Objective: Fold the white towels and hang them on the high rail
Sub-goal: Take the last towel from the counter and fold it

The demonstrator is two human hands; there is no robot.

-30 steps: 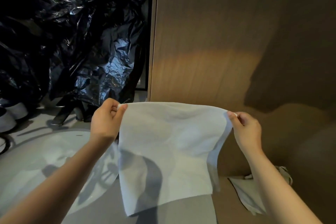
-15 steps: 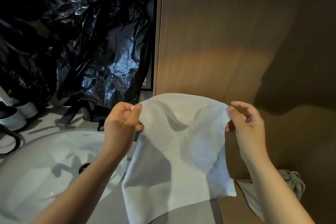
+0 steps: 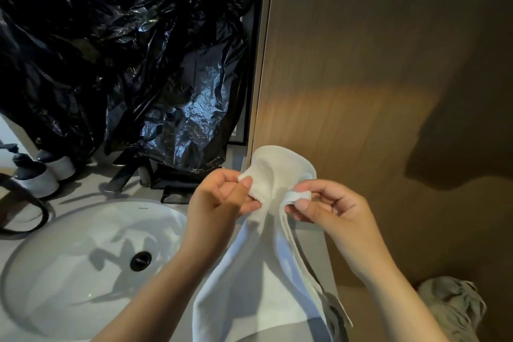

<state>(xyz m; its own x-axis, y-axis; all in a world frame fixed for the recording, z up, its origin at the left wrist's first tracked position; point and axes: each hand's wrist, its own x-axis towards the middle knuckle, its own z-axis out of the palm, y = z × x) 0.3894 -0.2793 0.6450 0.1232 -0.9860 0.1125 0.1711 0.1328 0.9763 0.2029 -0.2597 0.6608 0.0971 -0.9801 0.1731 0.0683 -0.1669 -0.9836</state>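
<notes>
Head view, frame centre: left hand (image 3: 222,197) & right hand (image 3: 327,205) each pinch a top corner of white towel (image 3: 258,280), corners close together, cloth looping up btwn them, rest hanging over counter (image 3: 311,241) edge beside sink (image 3: 69,264), lower left.

Surface: pale grey countertop (image 3: 91,194), filling the lower left of the frame.
Set into it: white oval sink basin (image 3: 55,272) with a round black drain (image 3: 141,260) near its middle.
Behind the basin: dark metal tap (image 3: 122,173), left of centre.
Far left: two squat grey containers with dark tops (image 3: 39,183), side by side; dark looped cord (image 3: 36,219) just below.
Back edge: crumpled glossy black plastic sheet (image 3: 180,130) reaching down to the counter.
</notes>
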